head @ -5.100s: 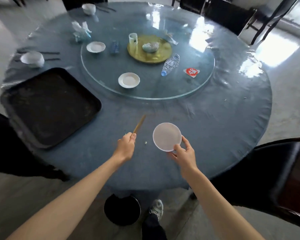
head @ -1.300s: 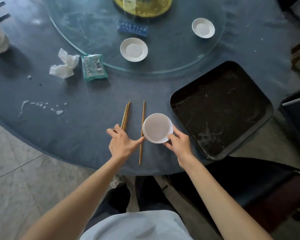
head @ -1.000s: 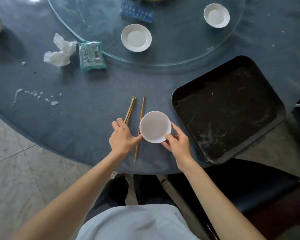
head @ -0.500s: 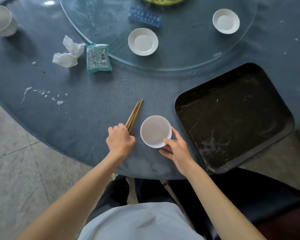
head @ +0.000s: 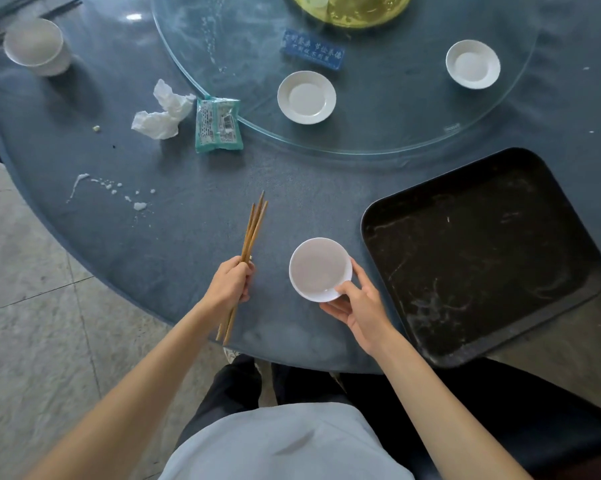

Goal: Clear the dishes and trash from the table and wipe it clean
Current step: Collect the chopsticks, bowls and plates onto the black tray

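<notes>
Early going here, by the look of it. Nearest us, the left hand (head: 230, 284) is clamped around a bundle of wooden chopsticks (head: 254, 225), tips pointing off toward twelve o'clock, butt ends poking out below the wrist. Just to its three o'clock, the right hand (head: 357, 308) pinches the rim of a small white dish (head: 319, 269), thumb on top, fingers curled under; whether there is a second dish stacked beneath it, I cannot tell.

Out at two o'clock from that dish sits the black tray (head: 482, 251), and nothing has been loaded on it yet: bare, smeared bottom. My read: dish and chopsticks are headed there next.

Plenty left. At ten o'clock, white crumbs and spatter (head: 119, 192) dot the blue tabletop (head: 174, 237), so the wiping has not started. Farther out, a crumpled tissue (head: 162, 114) lies just beside a green packet (head: 217, 124), which touches the glass turntable's edge (head: 361, 152). On the glass, two more saucers, one at twelve (head: 306, 97), one at one o'clock (head: 472, 64), plus a blue card (head: 312, 53) and a yellow plate (head: 354, 12) at the far rim. At far eleven o'clock, a white bowl (head: 35, 46) with dark chopsticks (head: 32, 8) behind it.
</notes>
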The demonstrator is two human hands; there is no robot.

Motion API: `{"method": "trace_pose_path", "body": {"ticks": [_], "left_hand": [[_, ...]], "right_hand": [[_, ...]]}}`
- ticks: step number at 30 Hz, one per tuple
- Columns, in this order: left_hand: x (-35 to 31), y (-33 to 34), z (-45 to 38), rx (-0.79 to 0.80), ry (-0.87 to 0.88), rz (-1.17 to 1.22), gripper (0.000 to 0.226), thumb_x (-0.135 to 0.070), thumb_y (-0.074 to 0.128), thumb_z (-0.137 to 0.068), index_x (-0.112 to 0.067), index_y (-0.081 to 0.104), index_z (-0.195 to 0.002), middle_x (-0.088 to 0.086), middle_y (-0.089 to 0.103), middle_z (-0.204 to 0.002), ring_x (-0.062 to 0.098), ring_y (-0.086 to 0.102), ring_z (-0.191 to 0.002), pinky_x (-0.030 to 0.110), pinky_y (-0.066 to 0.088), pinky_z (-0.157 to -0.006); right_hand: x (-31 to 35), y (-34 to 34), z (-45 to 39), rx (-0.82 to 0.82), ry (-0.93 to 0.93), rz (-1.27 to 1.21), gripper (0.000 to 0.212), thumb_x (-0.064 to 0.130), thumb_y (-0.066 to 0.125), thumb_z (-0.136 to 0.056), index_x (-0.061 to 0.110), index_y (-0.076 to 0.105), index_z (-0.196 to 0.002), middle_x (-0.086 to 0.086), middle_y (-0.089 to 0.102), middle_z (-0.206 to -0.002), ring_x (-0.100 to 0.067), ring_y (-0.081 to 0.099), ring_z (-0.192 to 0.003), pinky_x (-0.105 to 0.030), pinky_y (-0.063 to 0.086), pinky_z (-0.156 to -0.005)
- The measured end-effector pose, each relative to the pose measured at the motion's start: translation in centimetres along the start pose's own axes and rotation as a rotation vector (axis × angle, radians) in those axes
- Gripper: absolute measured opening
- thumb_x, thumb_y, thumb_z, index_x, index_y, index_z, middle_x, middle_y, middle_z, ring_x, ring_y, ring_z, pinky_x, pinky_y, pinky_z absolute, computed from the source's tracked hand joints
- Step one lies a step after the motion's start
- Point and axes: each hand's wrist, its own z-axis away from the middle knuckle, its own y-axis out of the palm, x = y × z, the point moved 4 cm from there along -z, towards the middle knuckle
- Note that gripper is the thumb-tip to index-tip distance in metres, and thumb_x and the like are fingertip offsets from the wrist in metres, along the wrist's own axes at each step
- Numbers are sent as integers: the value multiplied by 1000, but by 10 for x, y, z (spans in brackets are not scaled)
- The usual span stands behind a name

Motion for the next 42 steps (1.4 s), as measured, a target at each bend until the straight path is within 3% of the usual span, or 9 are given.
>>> {"method": "trace_pose_path", "body": {"ticks": [5, 10, 15, 20, 28, 31, 35, 42], "left_hand": [[-1, -23, 12, 52, -39, 162, 20, -19, 46, -97, -17, 62, -87, -8, 40, -58, 9, 32, -46, 23, 30, -43], [-2, -65, 16, 54, 57, 230, 13, -24, 48, -104, -16, 57, -98, -5, 36, -64, 8, 30, -47, 22, 30, -44], [-5, -121, 21, 40, 88, 325, 17, -13, 42, -106, -15, 55, -95, -2, 40, -65, 7, 32, -43, 19, 31, -39], [-5, -196, 19, 24, 49, 366, 19, -15, 45, -102, -17, 54, -86, -7, 32, -56, 5, 22, -40, 15, 17, -37], [-29, -349, 8, 81, 129, 268, 24, -14, 53, -101, -21, 42, -81, -5, 23, -55, 5, 18, -38, 11, 14, -38], [-46, -401, 0, 81, 149, 232, 25, -17, 50, -103, -20, 41, -79, -6, 25, -54, 4, 19, -38, 12, 14, -37], [-75, -453, -20, 88, 220, 166, 26, -24, 50, -104, -20, 42, -79, -4, 31, -60, 7, 22, -44, 18, 16, -41], [-144, -517, -76, 117, 281, 170, 28, -26, 49, -105, -23, 36, -81, -4, 30, -61, 7, 23, -44, 19, 17, -38]], "right_hand": [[9, 18, -1, 10, -21, 42, 58, 0, 51, -95, 37, 53, -140, -4, 64, -128, -27, 73, -106, -46, 61, -90], [15, 60, -3, 35, -28, 61, 59, -2, 48, -93, 35, 55, -138, -5, 67, -124, -27, 74, -100, -46, 60, -91], [12, 119, 0, 80, -29, 103, 59, -2, 47, -92, 38, 56, -135, -5, 67, -125, -28, 75, -100, -45, 60, -91], [2, 192, 3, 76, -47, 105, 59, -2, 47, -92, 36, 56, -136, -7, 67, -126, -28, 75, -97, -40, 61, -85], [-17, 338, 6, -3, -142, 35, 53, -2, 44, -96, 29, 57, -137, -6, 65, -121, -28, 71, -94, -35, 62, -73], [-21, 386, 7, -27, -169, 18, 53, -3, 43, -96, 28, 57, -136, -3, 64, -117, -26, 70, -93, -40, 63, -78], [-19, 439, 2, -37, -183, 4, 52, -2, 43, -94, 27, 60, -134, -3, 64, -116, -22, 71, -88, -41, 62, -83], [13, 524, -44, -64, -223, -28, 51, -1, 45, -92, 23, 63, -133, -5, 65, -121, -18, 68, -92, -34, 61, -73]]}}
